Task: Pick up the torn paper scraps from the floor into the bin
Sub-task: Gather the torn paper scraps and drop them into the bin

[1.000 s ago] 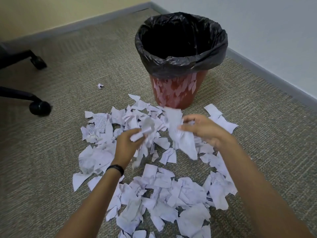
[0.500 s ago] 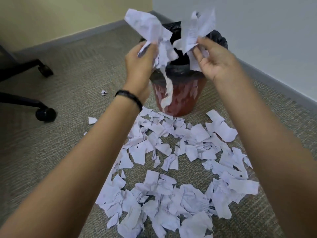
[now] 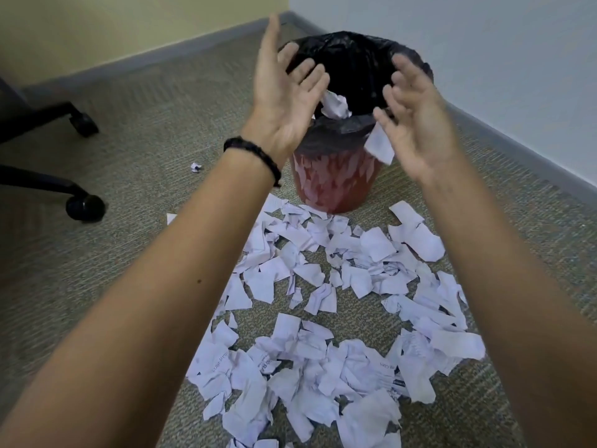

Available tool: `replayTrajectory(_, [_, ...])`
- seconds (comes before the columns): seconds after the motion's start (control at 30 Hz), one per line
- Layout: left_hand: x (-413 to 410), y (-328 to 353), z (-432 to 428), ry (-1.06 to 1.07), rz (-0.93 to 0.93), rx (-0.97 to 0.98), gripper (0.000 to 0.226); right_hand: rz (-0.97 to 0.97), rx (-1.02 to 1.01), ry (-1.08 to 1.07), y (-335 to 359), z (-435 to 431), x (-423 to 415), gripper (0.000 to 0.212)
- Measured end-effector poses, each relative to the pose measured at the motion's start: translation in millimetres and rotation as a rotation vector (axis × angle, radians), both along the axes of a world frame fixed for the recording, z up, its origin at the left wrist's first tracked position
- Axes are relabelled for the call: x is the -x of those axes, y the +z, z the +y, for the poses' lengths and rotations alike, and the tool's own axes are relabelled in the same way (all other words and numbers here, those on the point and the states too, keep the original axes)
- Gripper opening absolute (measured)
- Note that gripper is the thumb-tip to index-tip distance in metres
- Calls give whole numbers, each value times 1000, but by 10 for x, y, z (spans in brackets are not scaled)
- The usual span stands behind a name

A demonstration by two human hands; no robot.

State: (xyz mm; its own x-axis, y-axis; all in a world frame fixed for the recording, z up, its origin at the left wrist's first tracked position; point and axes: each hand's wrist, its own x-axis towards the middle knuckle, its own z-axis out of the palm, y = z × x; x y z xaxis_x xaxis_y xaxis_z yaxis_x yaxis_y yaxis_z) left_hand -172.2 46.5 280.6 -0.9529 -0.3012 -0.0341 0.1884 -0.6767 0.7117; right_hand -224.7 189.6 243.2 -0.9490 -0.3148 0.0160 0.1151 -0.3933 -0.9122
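A red bin (image 3: 336, 182) lined with a black bag (image 3: 355, 59) stands on the carpet near the room's corner. My left hand (image 3: 284, 98) and my right hand (image 3: 416, 118) hover over the bin's near rim, both with fingers spread and holding nothing. A crumpled scrap (image 3: 336, 105) is falling between them into the bag's mouth. Another scrap (image 3: 381, 147) drops outside the front rim, just below my right hand. A wide heap of torn white paper scraps (image 3: 323, 318) covers the carpet in front of the bin, partly hidden under my forearms.
A black office chair base with castor wheels (image 3: 85, 206) stands at the left. A single small scrap (image 3: 195, 166) lies apart on the carpet left of the bin. Grey skirting boards (image 3: 517, 150) and walls close the corner behind the bin.
Both hands held bunches of scraps above the bin half a second ago. They have opened and let the scraps go, which now fall toward the bin.
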Motion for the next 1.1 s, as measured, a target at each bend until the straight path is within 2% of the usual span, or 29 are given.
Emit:
replayTrajectory(0.07, [-133, -210, -72, 10, -6, 177, 45, 38, -4, 31, -182, 67, -175, 34])
replayTrajectory(0.13, [-313, -524, -148, 29, -91, 376, 32, 28, -65, 107, -390, 113, -345, 26])
replayTrajectory(0.27, [-799, -1388, -207, -2, -418, 806, 23, -17, -506, 356, -921, 140, -668, 22])
replayTrajectory(0.33, [-1027, -1842, -193, -196, -567, 1051, 25, -33, -741, 549, -1237, 127, -839, 25])
replayTrajectory(0.43, [-1312, -2404, -199, -713, -771, 1584, 33, 45, -1044, 869, -1680, 81, -1098, 46])
replayTrajectory(0.5, [-1489, -2580, -185, -952, -846, 1776, 60, 194, -1241, 1024, -1959, 36, -1265, 65])
replayTrajectory(0.57, [-1611, -2628, -187, -1053, -854, 1822, 88, 297, -1324, 1092, -2171, -15, -1437, 83])
replayTrajectory(0.63, [-1677, -2591, -215, -1108, -844, 1842, 104, 335, -1348, 1101, -2288, -59, -1575, 93])
replayTrajectory(0.8, [-1810, -2548, -224, -1127, -823, 1888, 118, 497, -1513, 1081, -2310, -143, -1704, 100])
replayTrajectory(0.9, [-1863, -2586, -240, -1158, -820, 1960, 122, 570, -1529, 1076, -2328, -181, -1723, 91])
replayTrajectory(1.0, [-1918, -2629, -271, -1116, -804, 2009, 119, 608, -1497, 1037, -2379, -198, -1739, 70])
replayTrajectory(1.1, [-1960, -2619, -323, -1039, -782, 2028, 92, 605, -1440, 975, -2454, -206, -1755, 51])
